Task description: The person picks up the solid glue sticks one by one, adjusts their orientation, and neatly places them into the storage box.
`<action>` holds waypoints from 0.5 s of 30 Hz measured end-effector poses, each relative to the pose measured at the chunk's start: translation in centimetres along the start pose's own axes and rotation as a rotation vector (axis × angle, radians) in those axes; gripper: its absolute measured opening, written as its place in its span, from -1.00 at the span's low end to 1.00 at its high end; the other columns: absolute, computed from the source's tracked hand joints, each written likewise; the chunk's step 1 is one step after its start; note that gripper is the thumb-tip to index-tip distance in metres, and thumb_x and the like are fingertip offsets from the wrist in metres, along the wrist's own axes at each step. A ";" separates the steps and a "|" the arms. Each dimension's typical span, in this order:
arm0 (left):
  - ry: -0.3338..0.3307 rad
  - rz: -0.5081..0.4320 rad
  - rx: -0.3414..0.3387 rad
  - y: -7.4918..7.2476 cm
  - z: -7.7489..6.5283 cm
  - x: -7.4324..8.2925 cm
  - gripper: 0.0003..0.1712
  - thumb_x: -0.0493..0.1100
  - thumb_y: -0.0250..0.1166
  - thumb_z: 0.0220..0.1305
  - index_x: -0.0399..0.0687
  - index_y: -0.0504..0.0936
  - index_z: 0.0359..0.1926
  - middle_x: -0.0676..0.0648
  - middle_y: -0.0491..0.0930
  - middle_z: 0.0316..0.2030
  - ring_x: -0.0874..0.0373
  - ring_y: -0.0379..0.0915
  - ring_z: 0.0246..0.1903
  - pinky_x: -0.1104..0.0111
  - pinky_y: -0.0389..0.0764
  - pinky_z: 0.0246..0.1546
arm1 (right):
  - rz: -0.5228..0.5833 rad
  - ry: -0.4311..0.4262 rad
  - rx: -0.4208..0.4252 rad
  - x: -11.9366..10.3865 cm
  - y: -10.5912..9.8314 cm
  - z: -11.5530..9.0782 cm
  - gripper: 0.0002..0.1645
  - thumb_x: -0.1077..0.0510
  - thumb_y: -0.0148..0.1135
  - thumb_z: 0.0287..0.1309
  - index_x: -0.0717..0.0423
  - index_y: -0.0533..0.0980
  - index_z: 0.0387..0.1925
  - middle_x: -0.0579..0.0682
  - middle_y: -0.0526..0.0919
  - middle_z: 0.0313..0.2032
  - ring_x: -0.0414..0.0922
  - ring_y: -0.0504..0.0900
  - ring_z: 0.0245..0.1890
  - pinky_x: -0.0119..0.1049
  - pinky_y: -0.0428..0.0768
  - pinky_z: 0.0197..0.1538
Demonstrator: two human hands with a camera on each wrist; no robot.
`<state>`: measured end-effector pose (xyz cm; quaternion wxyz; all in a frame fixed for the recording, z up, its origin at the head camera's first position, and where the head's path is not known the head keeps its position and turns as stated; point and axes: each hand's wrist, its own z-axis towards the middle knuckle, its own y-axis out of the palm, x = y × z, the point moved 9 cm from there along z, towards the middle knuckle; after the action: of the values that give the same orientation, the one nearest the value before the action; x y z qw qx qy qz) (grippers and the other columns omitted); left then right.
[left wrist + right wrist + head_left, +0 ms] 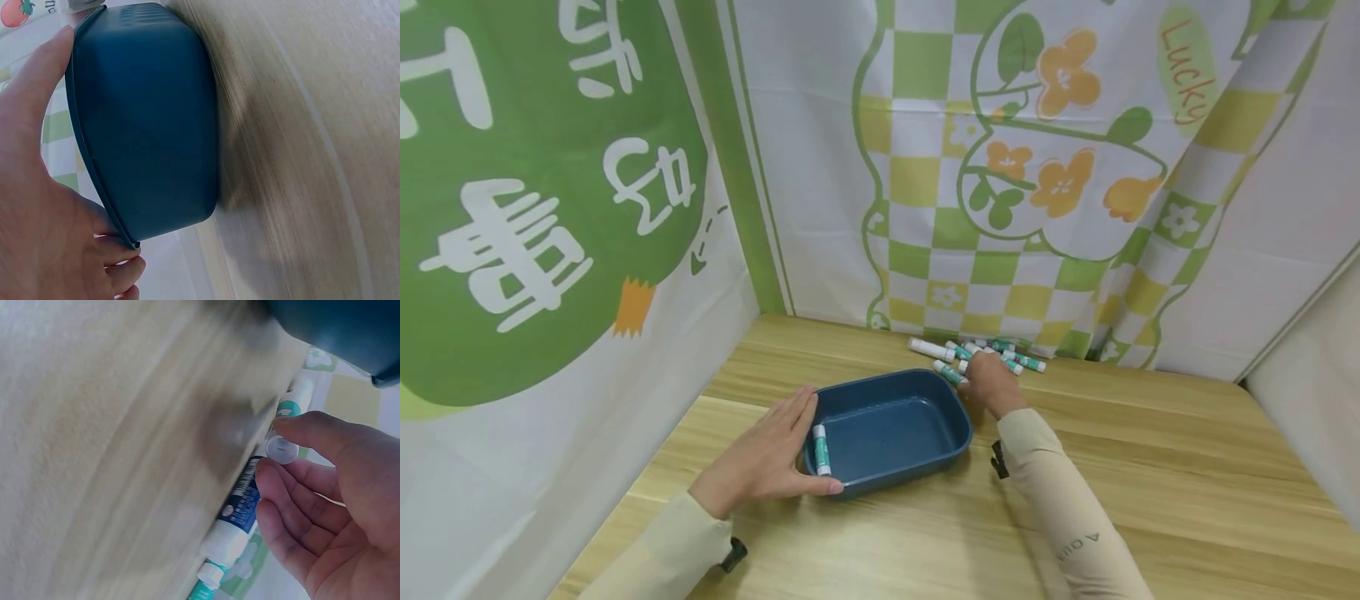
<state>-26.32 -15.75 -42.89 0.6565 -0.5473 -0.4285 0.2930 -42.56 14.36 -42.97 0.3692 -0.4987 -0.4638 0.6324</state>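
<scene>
A dark blue plastic box [891, 437] sits on the wooden table. My left hand [763, 460] grips its left end, with the thumb on the near rim and the fingers at the far corner. One glue stick [822, 452], white with a teal label, lies inside against the left wall. Beyond the box's right corner my right hand [992, 385] reaches into a loose pile of similar sticks. In the right wrist view, its thumb and fingers pinch a glue stick [282, 451] whose round white end faces the camera. A dark-blue-labelled tube [240, 500] lies just beside the fingertips.
Behind the pile, a printed cloth [970, 283] hangs down to the table's back edge. A larger white tube [931, 348] lies at the pile's left end, and a teal-labelled stick [949, 372] lies close to the box's far rim. Another cloth wall [700, 333] borders the left side.
</scene>
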 end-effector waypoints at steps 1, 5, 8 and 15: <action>-0.001 -0.004 -0.002 0.0 0.0 0.0 0.53 0.70 0.21 0.14 -0.41 -0.05 0.65 -0.36 -0.13 0.68 -0.26 -0.15 0.69 -0.12 0.08 0.67 | 0.008 0.000 0.000 0.0 -0.2 -0.1 -0.28 0.19 0.46 0.22 -0.06 0.23 -0.89 -0.22 0.19 -0.82 -0.24 0.18 -0.72 -0.40 0.21 -0.60; -0.001 -0.010 -0.013 0.0 0.1 0.0 0.53 0.69 0.22 0.15 -0.40 -0.06 0.65 -0.36 -0.15 0.69 -0.26 -0.16 0.69 -0.13 0.07 0.67 | 0.036 -0.010 -0.001 -0.2 -1.0 -0.5 -0.26 0.19 0.43 0.24 -0.08 0.21 -0.92 -0.25 0.10 -0.83 -0.27 0.05 -0.71 -0.42 0.09 -0.60; 0.003 -0.014 -0.014 0.0 0.1 -0.1 0.53 0.69 0.22 0.15 -0.40 -0.07 0.65 -0.35 -0.15 0.69 -0.26 -0.17 0.69 -0.13 0.07 0.67 | 0.058 -0.037 0.014 -0.6 -1.9 -0.8 -0.23 0.19 0.40 0.23 -0.11 0.13 -0.91 -0.25 -0.01 -0.80 -0.28 -0.06 -0.69 -0.43 0.01 -0.60; 0.009 -0.010 -0.010 0.1 0.2 -0.1 0.53 0.68 0.22 0.15 -0.41 -0.07 0.65 -0.36 -0.15 0.69 -0.26 -0.17 0.69 -0.13 0.07 0.67 | 0.058 -0.127 0.079 -1.9 -4.3 -1.5 -0.25 0.22 0.37 0.19 -0.13 0.08 -0.88 -0.27 -0.04 -0.80 -0.30 -0.10 -0.70 -0.45 0.01 -0.58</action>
<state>-26.49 -15.70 -42.98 0.6570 -0.5498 -0.4299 0.2850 -40.67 14.15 -38.42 0.3401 -0.4558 -0.4464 0.6909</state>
